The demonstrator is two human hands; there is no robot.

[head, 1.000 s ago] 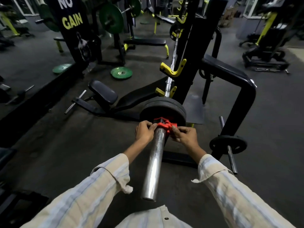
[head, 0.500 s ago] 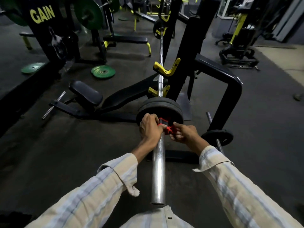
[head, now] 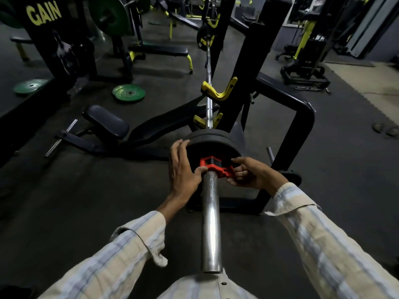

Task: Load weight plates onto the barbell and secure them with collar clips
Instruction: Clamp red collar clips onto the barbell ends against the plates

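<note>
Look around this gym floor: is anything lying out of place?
Yes. Two green weight plates lie flat on the floor left of the bench, and a loose bar lies far right, not racked.

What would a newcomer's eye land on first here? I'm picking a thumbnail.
The red clip on the shiny bar, pressed against the black plates, with the left hand and right hand on it. Farther back, a green plate lies on the floor at left.

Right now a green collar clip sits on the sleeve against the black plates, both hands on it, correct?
Not quite: the collar clip is red, not green, as the head view shows. It does sit on the sleeve against the black plates, with left hand and right hand on it.
</note>
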